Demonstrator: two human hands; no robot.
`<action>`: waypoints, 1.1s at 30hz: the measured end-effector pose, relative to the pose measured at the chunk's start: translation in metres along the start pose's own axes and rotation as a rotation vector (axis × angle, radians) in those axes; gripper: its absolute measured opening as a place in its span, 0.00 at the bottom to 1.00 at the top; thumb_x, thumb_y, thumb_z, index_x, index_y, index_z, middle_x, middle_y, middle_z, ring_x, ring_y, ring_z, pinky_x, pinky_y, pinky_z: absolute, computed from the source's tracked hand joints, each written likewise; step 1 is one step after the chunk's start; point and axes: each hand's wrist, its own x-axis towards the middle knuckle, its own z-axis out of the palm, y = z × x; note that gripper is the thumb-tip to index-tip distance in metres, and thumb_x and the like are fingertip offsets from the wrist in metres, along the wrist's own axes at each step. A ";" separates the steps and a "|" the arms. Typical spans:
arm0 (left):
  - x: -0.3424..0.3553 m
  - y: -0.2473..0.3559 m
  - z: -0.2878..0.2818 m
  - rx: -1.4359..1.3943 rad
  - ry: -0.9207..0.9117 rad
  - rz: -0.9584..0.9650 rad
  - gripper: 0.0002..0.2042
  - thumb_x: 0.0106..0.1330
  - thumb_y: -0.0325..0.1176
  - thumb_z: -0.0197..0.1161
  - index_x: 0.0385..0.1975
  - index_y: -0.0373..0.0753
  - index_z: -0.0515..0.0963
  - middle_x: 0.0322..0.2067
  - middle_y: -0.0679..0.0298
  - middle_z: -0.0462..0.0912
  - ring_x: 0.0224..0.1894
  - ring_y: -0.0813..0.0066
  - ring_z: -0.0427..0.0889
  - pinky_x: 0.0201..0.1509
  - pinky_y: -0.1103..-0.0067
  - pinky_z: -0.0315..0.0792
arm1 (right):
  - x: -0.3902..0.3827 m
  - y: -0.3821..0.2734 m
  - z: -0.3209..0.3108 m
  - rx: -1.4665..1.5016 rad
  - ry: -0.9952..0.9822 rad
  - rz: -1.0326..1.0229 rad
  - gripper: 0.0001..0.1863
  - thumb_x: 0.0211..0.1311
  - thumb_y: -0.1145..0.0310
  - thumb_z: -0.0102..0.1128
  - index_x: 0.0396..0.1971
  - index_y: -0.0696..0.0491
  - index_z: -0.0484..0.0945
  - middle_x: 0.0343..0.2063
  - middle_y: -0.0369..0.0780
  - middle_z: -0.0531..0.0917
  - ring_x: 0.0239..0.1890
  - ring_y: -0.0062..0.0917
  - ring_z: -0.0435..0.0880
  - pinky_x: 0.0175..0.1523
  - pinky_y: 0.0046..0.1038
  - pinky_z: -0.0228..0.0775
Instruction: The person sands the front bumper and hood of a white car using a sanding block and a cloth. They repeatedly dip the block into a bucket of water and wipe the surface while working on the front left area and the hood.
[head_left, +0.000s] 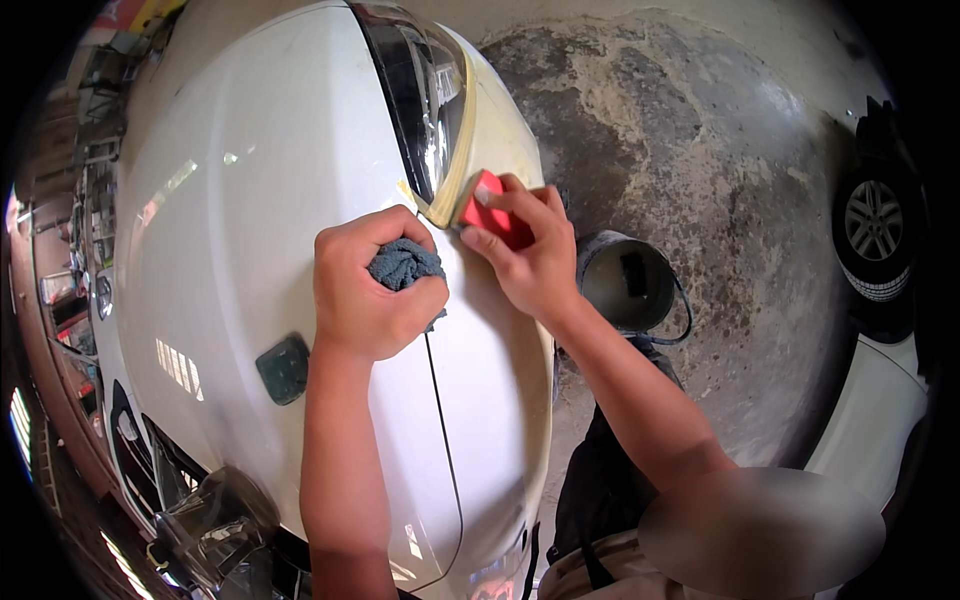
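Observation:
My left hand [365, 285] is closed in a fist around a crumpled dark grey-blue cloth [405, 264], just above the white car's hood [230, 280]. In my right hand [530, 245] is a red sanding block [497, 215], gripped between thumb and fingers. Its edge lies against the car's body beside the lower corner of the headlight [440, 110]. Yellowish masking tape [462, 150] lines that side of the headlight. The block's underside is hidden. A dark green pad [283, 369] rests on the hood left of my left forearm.
A dark bucket [627, 285] of murky liquid, with something black in it, stands on the stained concrete floor [720, 190] right of the car. A wheel with a tire [874, 222] and another white car body part [870, 420] are at the far right. Cluttered shelving [95, 160] lines the left.

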 end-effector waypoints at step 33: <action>0.008 0.008 0.022 0.604 -0.034 0.184 0.14 0.46 0.23 0.79 0.33 0.37 0.84 0.54 0.60 0.83 0.60 0.56 0.78 0.66 0.66 0.71 | 0.092 0.127 0.005 0.063 0.182 0.402 0.20 0.62 0.52 0.72 0.45 0.53 0.88 0.34 0.48 0.89 0.36 0.35 0.88 0.45 0.35 0.77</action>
